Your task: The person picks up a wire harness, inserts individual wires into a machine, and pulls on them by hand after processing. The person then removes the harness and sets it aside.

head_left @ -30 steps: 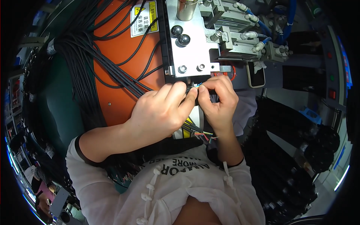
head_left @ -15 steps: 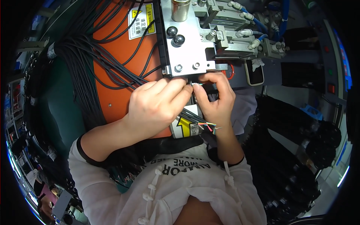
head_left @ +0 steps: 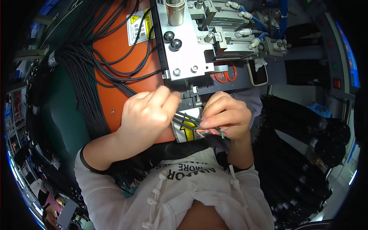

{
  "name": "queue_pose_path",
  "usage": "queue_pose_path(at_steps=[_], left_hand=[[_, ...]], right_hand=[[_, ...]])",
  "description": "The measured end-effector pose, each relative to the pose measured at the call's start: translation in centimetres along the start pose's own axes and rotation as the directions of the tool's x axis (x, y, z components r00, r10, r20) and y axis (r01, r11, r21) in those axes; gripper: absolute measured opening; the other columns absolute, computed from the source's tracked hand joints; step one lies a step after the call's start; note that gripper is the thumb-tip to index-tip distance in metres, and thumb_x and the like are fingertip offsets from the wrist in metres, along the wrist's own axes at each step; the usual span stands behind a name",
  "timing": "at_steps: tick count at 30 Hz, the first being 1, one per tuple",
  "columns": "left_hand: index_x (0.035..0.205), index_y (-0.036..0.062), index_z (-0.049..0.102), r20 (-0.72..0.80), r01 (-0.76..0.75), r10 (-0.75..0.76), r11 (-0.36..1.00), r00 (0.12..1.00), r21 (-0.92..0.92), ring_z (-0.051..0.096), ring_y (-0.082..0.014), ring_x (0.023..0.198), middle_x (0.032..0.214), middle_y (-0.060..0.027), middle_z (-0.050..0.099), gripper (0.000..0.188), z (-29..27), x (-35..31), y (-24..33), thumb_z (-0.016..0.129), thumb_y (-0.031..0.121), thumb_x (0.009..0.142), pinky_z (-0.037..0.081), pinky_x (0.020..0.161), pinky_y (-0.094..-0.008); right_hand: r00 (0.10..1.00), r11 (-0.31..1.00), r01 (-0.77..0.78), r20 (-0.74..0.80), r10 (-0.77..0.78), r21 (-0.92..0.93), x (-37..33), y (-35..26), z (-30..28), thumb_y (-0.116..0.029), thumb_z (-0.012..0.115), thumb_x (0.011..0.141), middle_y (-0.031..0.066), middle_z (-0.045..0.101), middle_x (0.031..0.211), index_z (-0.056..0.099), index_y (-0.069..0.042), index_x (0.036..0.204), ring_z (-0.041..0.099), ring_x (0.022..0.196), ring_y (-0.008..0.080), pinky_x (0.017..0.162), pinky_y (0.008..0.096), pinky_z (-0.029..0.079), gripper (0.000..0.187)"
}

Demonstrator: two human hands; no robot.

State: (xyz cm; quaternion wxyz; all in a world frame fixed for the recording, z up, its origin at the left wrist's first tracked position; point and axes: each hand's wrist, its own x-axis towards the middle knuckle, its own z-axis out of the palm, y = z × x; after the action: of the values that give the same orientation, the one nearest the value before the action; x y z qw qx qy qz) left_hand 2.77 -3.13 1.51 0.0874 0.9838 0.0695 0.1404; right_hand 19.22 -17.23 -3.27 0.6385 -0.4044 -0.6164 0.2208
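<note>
Head view, looking down at both hands below a metal press head.

- Left hand (head_left: 147,115): fingers together, pinched on a black cable (head_left: 186,122) just ahead of the fingertips. Thumb and forefinger tips point toward the dark jig block (head_left: 190,97) under the grey plate (head_left: 184,42).
- Right hand (head_left: 225,115): fingers curled shut on the stripped end of the same cable; thin coloured wires (head_left: 214,132) (red, green, pale) fan out under the fingertips, toward the person's body.
- Cable's long axis: runs roughly from the left fingers across to the right fingers, slightly downward to the right. It spans the short gap between the two hands; both touch it.
- The jig block lies just above the fingers of both hands, between them. The left fingertips are nearer to it; whether they touch it, I cannot tell.
- Below the cable, just under the fingers: a silver panel with a yellow arrow label (head_left: 186,132).
- Left of the left hand: orange panel (head_left: 122,69) with a bundle of black cables (head_left: 82,73) draped over it.
- Above right: pneumatic cylinders with blue hoses (head_left: 245,36); a red wire loop (head_left: 224,76) hangs under them.
- No tray or bin visible near the fingers.
</note>
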Motion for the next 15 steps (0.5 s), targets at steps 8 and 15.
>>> queue_pose_path(at_steps=[8, 15], left_hand=[[0.097, 0.0023, 0.068, -0.271, -0.182, 0.120, 0.959, 0.955, -0.216, 0.058, -0.0139, 0.062, 0.080, -0.0043, 0.061, 0.026, -0.4, 1.1, 0.1, 0.070, 0.013, 0.074, 0.045, 0.056, -0.0255], [0.096, -0.0015, 0.068, -0.285, -0.236, 0.134, 0.903, 0.949, -0.359, 0.059, -0.0189, 0.058, 0.073, -0.0090, 0.061, 0.026, 0.2, 0.7, 0.2, 0.075, 0.008, 0.073, 0.045, 0.049, -0.0261]], right_hand=[[0.891, 0.969, -0.053, -0.427, 0.155, 0.241, -1.2, -0.6, 1.0, -0.002, 0.076, 0.075, 0.0099, 0.064, 0.078, 0.062, -0.001, 0.088, 0.060, 0.072, 0.0204, 0.063, 0.0302, 0.047, 0.019], [0.932, 0.968, -0.187, -0.343, 0.121, -0.166, 0.6, -1.8, 2.8, -0.002, 0.076, 0.075, 0.0138, 0.065, 0.086, 0.060, -0.001, 0.089, 0.061, 0.076, 0.0225, 0.068, 0.0324, 0.049, 0.021]])
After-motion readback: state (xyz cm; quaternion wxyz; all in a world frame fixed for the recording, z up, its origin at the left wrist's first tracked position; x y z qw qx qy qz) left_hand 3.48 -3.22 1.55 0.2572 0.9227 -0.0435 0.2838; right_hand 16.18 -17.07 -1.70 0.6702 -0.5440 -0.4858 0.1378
